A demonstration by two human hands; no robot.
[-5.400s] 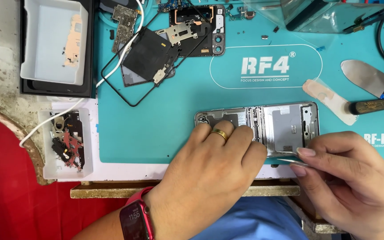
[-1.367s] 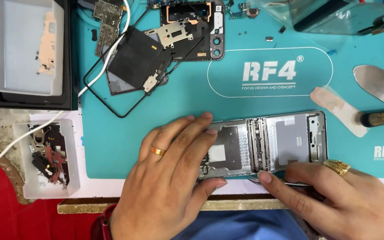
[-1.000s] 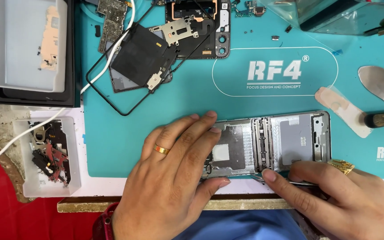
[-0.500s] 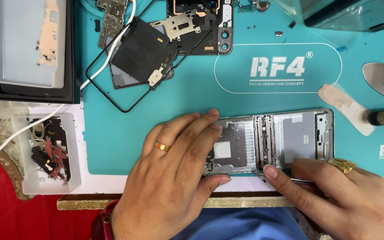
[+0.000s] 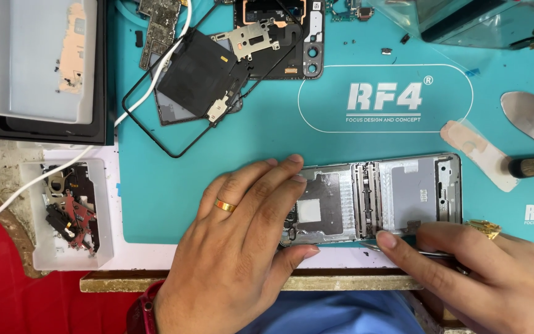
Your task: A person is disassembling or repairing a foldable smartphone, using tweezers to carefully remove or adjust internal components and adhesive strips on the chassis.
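- Now the left hand [image 5: 242, 247] lies flat, fingers spread, pressing the left half of the opened phone frame [image 5: 378, 198] on the teal mat [image 5: 217, 142].
- Right hand [image 5: 483, 272] pinches a thin metal tool [image 5: 403, 246] at the frame's near edge.
- White oval logo [image 5: 384, 99] lies beyond.

A white oval-outlined logo label [image 5: 385, 99] is printed on the teal mat [image 5: 156, 198].

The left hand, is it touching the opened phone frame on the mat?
Touching. The head view shows the left hand pressed flat on the phone frame's left end, fingers covering it.
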